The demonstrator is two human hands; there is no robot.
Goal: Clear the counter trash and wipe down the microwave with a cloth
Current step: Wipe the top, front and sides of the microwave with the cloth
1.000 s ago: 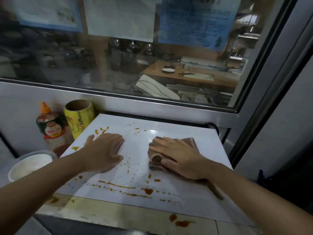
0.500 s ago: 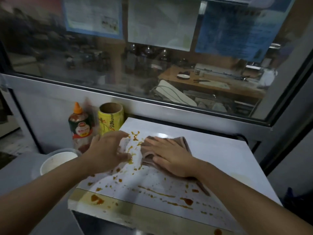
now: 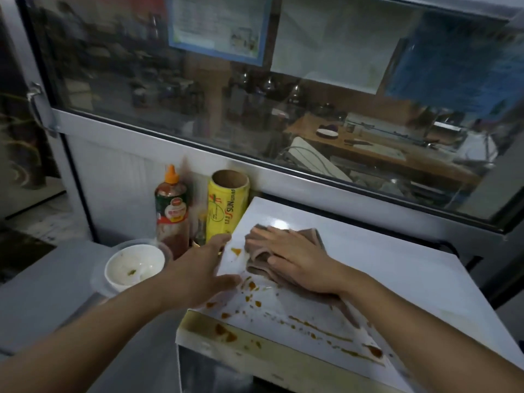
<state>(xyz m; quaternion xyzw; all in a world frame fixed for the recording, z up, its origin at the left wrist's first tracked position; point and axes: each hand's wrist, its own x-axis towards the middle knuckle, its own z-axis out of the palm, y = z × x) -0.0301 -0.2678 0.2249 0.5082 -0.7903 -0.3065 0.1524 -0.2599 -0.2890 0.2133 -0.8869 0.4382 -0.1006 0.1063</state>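
- The yellow roll [image 3: 226, 207] stands upright against the wall, just beside the back left corner of the microwave [image 3: 397, 279]; its label shows the letters "SUN" and then smaller letters like "WRAP", which I cannot read with certainty.
- The sauce bottle [image 3: 171, 211] with an orange cap stands left of the roll; its red and green label has writing too small to read.
- Papers are fixed on the window [image 3: 283, 80] above; their text is not readable.
- The cloth [image 3: 256, 255], brownish and crumpled, lies on the white top of the microwave, near the left edge.
- The right hand [image 3: 295, 258] lies flat on the cloth, fingers straight and spread, pressing it down.
- The left hand [image 3: 198, 268] is open with fingers stretched, at the left edge of the microwave top, thumb on the surface; it holds nothing.
- Orange-brown sauce stains [image 3: 320, 326] lie on the top in front of the cloth and along the front edge.
- A white bowl [image 3: 134, 265] with food remains stands on the counter, left of the left hand.
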